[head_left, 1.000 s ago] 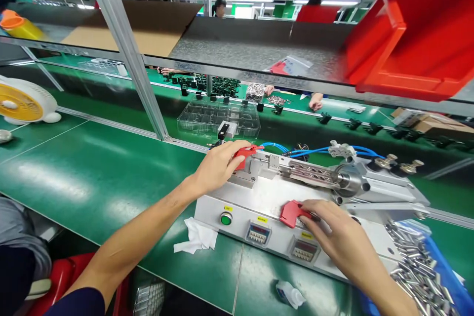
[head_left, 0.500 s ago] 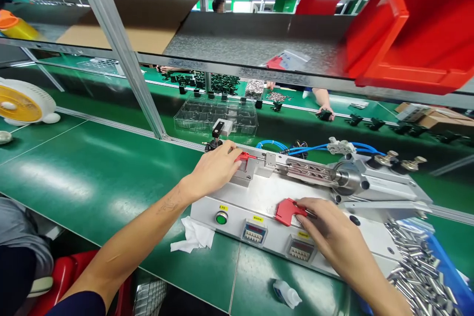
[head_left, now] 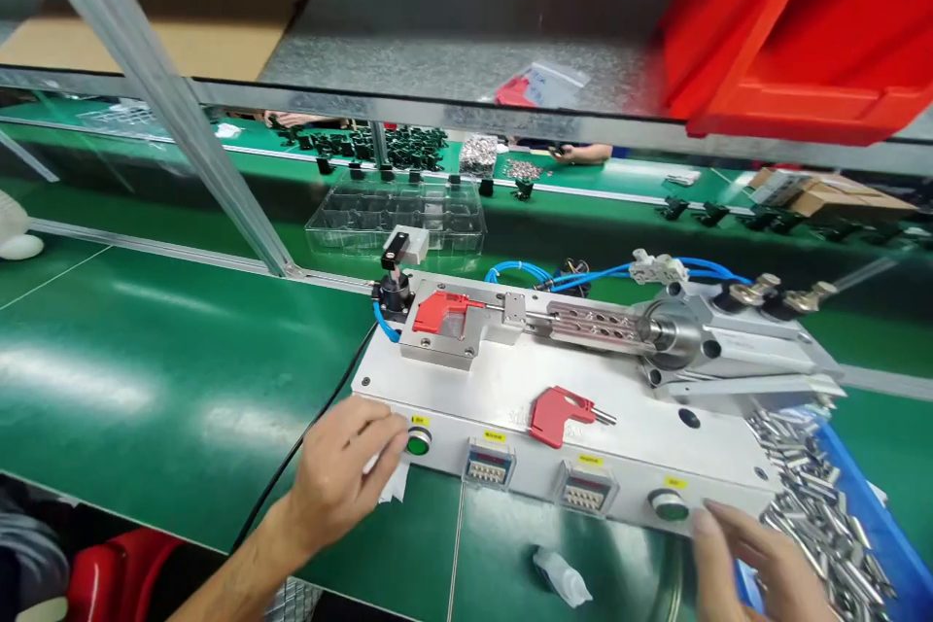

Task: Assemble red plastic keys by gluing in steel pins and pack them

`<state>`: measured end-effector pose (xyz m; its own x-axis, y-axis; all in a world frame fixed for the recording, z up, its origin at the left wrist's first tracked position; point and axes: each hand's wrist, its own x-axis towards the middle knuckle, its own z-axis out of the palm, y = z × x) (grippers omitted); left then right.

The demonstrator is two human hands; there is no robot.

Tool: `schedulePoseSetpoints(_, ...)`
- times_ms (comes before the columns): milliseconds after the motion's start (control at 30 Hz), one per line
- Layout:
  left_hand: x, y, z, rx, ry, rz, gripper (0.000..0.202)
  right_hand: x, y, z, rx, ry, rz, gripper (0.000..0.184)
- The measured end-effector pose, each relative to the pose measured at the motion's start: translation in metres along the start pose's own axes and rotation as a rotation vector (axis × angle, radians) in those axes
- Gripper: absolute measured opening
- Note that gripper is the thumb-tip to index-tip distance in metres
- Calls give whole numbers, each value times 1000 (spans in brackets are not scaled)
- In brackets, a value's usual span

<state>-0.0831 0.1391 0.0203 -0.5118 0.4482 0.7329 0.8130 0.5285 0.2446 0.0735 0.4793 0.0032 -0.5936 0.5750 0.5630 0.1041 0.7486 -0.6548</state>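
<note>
My left hand is at the front left of the bench machine, fingers bent and thumb apart, holding nothing. Its fingertips are right beside a green push button; whether they touch it I cannot tell. My right hand, slightly blurred, is near a second push button at the front right, thumb and fingers apart and nothing between them. One red plastic piece sits in the metal fixture, in line with a thin rod. Another red plastic piece, with a metal pin sticking out, lies on the machine's white top.
A blue bin of metal pins stands at the right. A small plastic bottle lies on the green bench in front. Behind the machine are blue air hoses and a clear tray. A red bin is on the shelf above.
My left hand has left the fixture and moved down to the left button. My right hand has let go of the red piece with the pin and moved right and down.
</note>
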Motion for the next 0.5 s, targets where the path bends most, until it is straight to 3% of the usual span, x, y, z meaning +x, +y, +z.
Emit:
schedulePoseSetpoints(167, -39, 5, 13, -31, -196, -20, 20, -14, 5, 4, 88, -116, 140, 32)
schedulePoseSetpoints(333, -32, 5, 6, -84, -284, -94, 23, -11, 3, 0, 159, -127, 271, 28)
schedulePoseSetpoints(500, -19, 16, 6, -63, -274, -153, 27, -17, 8, 6, 145, -58, 286, 24)
